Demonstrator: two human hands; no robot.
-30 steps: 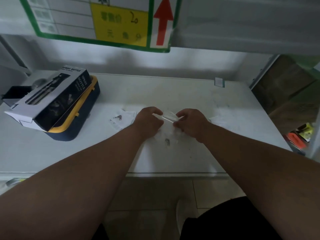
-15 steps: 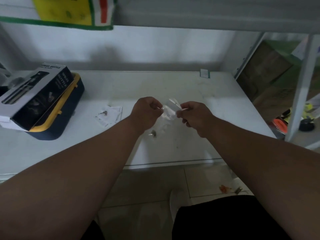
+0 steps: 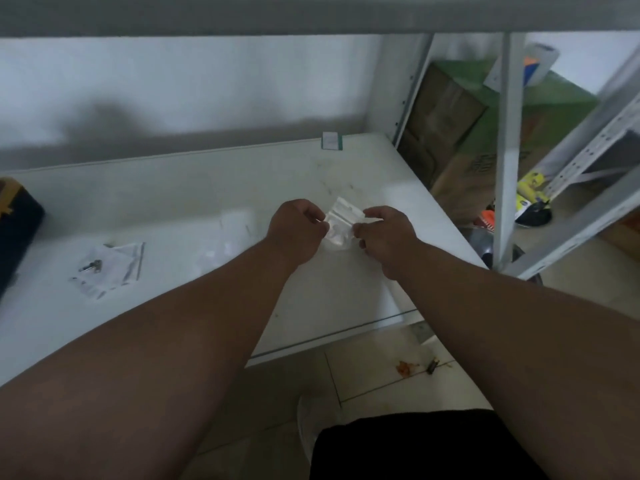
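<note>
— Where is the small clear bag (image 3: pixel 341 225)?
— Above the right part of the table (image 3: pixel 207 188), lifted. The left grip (image 3: pixel 298 230) pinches its left edge, the right grip (image 3: pixel 386 233) pinches its right edge.

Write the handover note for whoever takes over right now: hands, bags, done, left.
Left hand pinches the left edge of the small clear bag; right hand pinches its right edge.
The bag is held between them over the white table.
A second bag with a small metal part lies flat on the table further left; a dark case with yellow trim sits at the far left.
Done: bag picked up.
Left: probably working its top strip; whether it is open or sealed cannot be told.
</note>
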